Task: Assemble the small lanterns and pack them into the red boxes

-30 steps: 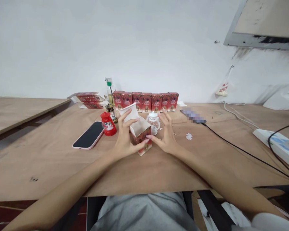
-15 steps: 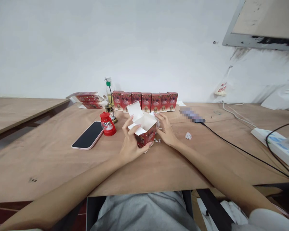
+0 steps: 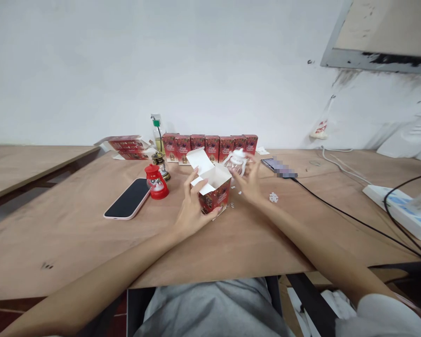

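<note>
An open red carton [image 3: 214,199] with white inner flaps stands near the middle of the table. My left hand [image 3: 192,203] is closed round its left side, fingers at the upper edge and thumb low on the front. Just right of the carton, my right hand [image 3: 248,182] grips a small white lantern [image 3: 236,161] with a clear body, raised off the table and slightly blurred. A red lantern [image 3: 156,181] and a black-and-gold lantern [image 3: 160,164] stand to the left. Tiny round silver pieces [image 3: 230,205] lie beside the carton's base.
Several closed red boxes [image 3: 212,148] line the wall, with flattened red cartons [image 3: 129,147] and a pump bottle [image 3: 157,135] to their left. A pink-edged phone [image 3: 128,199] lies left; a cabled phone [image 3: 279,167] and a power strip [image 3: 403,210] are right. White scraps [image 3: 273,197] lie nearby.
My right hand has moved from the carton's right side and lifted the white lantern from behind it. The carton, still in my left hand, has shifted slightly right.
</note>
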`<state>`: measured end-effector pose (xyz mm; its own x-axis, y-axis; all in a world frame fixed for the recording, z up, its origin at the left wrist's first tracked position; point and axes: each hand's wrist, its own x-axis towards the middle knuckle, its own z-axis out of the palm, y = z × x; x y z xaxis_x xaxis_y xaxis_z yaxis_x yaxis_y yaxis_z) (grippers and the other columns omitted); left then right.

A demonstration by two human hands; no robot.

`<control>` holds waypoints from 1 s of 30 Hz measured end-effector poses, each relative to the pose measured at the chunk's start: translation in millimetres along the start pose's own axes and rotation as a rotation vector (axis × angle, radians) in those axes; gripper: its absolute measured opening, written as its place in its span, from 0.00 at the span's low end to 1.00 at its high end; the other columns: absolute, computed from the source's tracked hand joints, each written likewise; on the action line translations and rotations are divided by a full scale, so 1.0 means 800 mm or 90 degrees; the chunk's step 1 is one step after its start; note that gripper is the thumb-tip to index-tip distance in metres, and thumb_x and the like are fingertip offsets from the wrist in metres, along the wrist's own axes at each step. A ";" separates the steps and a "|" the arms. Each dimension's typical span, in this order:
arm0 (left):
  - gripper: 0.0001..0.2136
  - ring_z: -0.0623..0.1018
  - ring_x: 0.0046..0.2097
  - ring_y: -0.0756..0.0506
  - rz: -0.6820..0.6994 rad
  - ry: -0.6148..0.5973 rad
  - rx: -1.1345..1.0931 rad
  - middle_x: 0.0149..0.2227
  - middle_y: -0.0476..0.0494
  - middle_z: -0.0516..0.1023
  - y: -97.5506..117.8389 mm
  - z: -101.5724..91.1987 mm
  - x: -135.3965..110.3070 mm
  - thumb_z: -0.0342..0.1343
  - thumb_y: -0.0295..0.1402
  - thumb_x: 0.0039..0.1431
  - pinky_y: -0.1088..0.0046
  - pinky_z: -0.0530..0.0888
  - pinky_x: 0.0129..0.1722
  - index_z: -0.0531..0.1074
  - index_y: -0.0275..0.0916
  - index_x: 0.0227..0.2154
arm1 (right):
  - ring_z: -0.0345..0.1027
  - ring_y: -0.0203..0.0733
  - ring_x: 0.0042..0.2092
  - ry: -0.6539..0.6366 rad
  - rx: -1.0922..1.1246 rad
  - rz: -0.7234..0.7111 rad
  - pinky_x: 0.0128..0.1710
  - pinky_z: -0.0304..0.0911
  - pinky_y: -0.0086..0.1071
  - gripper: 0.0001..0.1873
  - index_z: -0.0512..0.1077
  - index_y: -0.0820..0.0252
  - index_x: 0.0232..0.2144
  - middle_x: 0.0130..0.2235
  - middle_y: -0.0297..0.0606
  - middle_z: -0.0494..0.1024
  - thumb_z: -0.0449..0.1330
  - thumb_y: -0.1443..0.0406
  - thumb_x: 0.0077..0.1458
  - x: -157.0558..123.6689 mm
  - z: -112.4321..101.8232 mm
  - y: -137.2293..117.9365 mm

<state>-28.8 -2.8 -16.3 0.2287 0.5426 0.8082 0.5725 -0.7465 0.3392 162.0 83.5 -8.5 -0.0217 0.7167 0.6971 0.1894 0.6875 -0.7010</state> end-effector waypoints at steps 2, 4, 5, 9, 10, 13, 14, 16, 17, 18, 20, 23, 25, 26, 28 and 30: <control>0.35 0.50 0.66 0.34 -0.006 -0.001 0.003 0.64 0.32 0.42 0.000 0.000 0.000 0.63 0.36 0.49 0.52 0.73 0.50 0.49 0.47 0.56 | 0.64 0.46 0.55 0.098 0.007 -0.008 0.51 0.65 0.45 0.42 0.34 0.49 0.62 0.58 0.51 0.60 0.56 0.51 0.56 0.016 -0.010 -0.022; 0.35 0.52 0.66 0.33 0.001 0.001 0.019 0.63 0.32 0.43 0.000 0.000 0.000 0.63 0.36 0.49 0.51 0.73 0.50 0.49 0.47 0.56 | 0.63 0.47 0.57 0.134 0.026 -0.012 0.48 0.67 0.44 0.41 0.29 0.45 0.62 0.60 0.49 0.58 0.52 0.49 0.58 0.029 -0.017 -0.052; 0.35 0.53 0.65 0.32 0.005 0.001 0.027 0.63 0.32 0.44 0.000 0.000 0.000 0.63 0.37 0.49 0.50 0.73 0.50 0.49 0.47 0.56 | 0.63 0.48 0.57 0.116 0.032 -0.004 0.45 0.69 0.43 0.39 0.30 0.42 0.62 0.60 0.47 0.58 0.49 0.48 0.59 0.033 -0.018 -0.070; 0.37 0.57 0.63 0.32 -0.007 -0.005 0.032 0.62 0.32 0.46 -0.002 0.003 -0.002 0.62 0.39 0.50 0.50 0.73 0.49 0.47 0.47 0.58 | 0.69 0.45 0.50 -0.103 0.051 0.049 0.38 0.72 0.37 0.35 0.43 0.38 0.61 0.56 0.38 0.65 0.51 0.44 0.55 0.029 -0.001 -0.135; 0.38 0.59 0.63 0.32 -0.016 -0.005 0.030 0.61 0.32 0.47 -0.003 0.004 -0.003 0.62 0.40 0.49 0.50 0.73 0.48 0.47 0.47 0.59 | 0.70 0.45 0.49 -0.139 0.075 0.065 0.38 0.72 0.37 0.35 0.45 0.39 0.60 0.53 0.37 0.68 0.52 0.44 0.55 0.026 0.007 -0.145; 0.41 0.63 0.60 0.33 -0.052 -0.007 0.021 0.59 0.33 0.49 -0.005 0.006 -0.005 0.63 0.40 0.48 0.51 0.74 0.48 0.44 0.47 0.60 | 0.69 0.45 0.49 -0.169 0.159 0.115 0.41 0.72 0.40 0.35 0.46 0.42 0.60 0.51 0.38 0.70 0.53 0.45 0.55 0.020 0.027 -0.155; 0.42 0.62 0.61 0.33 -0.061 -0.009 0.017 0.60 0.33 0.49 -0.005 0.006 -0.005 0.63 0.40 0.48 0.51 0.74 0.48 0.43 0.47 0.61 | 0.69 0.46 0.50 -0.156 0.177 0.125 0.42 0.72 0.41 0.35 0.46 0.44 0.60 0.52 0.39 0.69 0.53 0.46 0.55 0.021 0.030 -0.151; 0.44 0.58 0.63 0.33 -0.059 -0.008 0.005 0.61 0.32 0.46 -0.003 0.005 -0.004 0.63 0.39 0.49 0.52 0.73 0.50 0.40 0.47 0.62 | 0.67 0.47 0.53 -0.119 0.184 0.135 0.45 0.71 0.42 0.36 0.47 0.47 0.60 0.54 0.42 0.68 0.56 0.48 0.54 0.026 0.030 -0.136; 0.45 0.55 0.64 0.32 -0.050 -0.006 0.002 0.62 0.31 0.45 -0.003 0.005 -0.003 0.63 0.38 0.49 0.52 0.72 0.51 0.38 0.47 0.63 | 0.65 0.47 0.54 -0.102 0.172 0.137 0.46 0.71 0.43 0.36 0.48 0.48 0.59 0.55 0.43 0.66 0.57 0.49 0.53 0.030 0.028 -0.127; 0.47 0.53 0.65 0.32 -0.039 -0.004 0.003 0.63 0.31 0.44 -0.002 0.005 -0.002 0.63 0.38 0.48 0.51 0.71 0.52 0.36 0.47 0.64 | 0.64 0.48 0.55 -0.093 0.152 0.135 0.48 0.70 0.44 0.37 0.49 0.50 0.59 0.56 0.44 0.65 0.59 0.50 0.53 0.034 0.024 -0.118; 0.48 0.50 0.66 0.32 -0.026 -0.006 0.011 0.64 0.31 0.43 -0.002 0.004 0.000 0.63 0.37 0.49 0.50 0.69 0.54 0.34 0.47 0.64 | 0.62 0.49 0.57 -0.102 0.093 0.104 0.51 0.67 0.46 0.38 0.50 0.51 0.59 0.58 0.45 0.63 0.62 0.53 0.50 0.040 0.016 -0.106; 0.48 0.49 0.67 0.33 -0.031 -0.017 0.008 0.64 0.32 0.43 -0.005 0.005 0.000 0.63 0.37 0.49 0.50 0.69 0.55 0.34 0.49 0.64 | 0.61 0.51 0.57 -0.171 0.010 0.014 0.51 0.66 0.48 0.43 0.48 0.47 0.61 0.60 0.43 0.60 0.64 0.57 0.48 0.039 0.005 -0.107; 0.48 0.50 0.66 0.33 -0.038 -0.015 -0.011 0.65 0.32 0.42 -0.007 0.005 -0.001 0.63 0.38 0.49 0.49 0.69 0.55 0.34 0.49 0.65 | 0.63 0.51 0.55 -0.238 -0.036 -0.037 0.50 0.67 0.48 0.42 0.49 0.45 0.61 0.61 0.39 0.59 0.64 0.59 0.48 0.034 0.002 -0.118; 0.49 0.50 0.66 0.33 -0.040 -0.011 -0.020 0.65 0.32 0.41 -0.009 0.006 -0.002 0.63 0.38 0.49 0.49 0.68 0.55 0.33 0.49 0.65 | 0.64 0.50 0.54 -0.270 -0.056 -0.053 0.50 0.67 0.47 0.39 0.52 0.45 0.60 0.61 0.38 0.60 0.64 0.59 0.48 0.032 0.000 -0.124; 0.49 0.50 0.66 0.33 -0.045 -0.010 -0.028 0.65 0.32 0.41 -0.010 0.005 -0.002 0.63 0.38 0.48 0.49 0.68 0.55 0.33 0.48 0.65 | 0.67 0.48 0.50 -0.316 -0.078 -0.064 0.48 0.67 0.45 0.35 0.57 0.46 0.57 0.58 0.37 0.63 0.64 0.60 0.48 0.030 -0.001 -0.133; 0.49 0.49 0.67 0.33 -0.043 -0.015 -0.024 0.65 0.32 0.41 -0.010 0.004 -0.001 0.63 0.39 0.48 0.49 0.67 0.56 0.33 0.48 0.65 | 0.69 0.45 0.46 -0.330 -0.083 -0.049 0.44 0.68 0.41 0.34 0.58 0.48 0.55 0.54 0.37 0.67 0.65 0.61 0.47 0.030 -0.003 -0.136</control>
<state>-31.0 4.3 -21.0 0.2091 0.6006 0.7717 0.5572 -0.7217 0.4107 143.0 25.5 84.5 -0.5156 0.6516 0.5565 0.2873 0.7433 -0.6041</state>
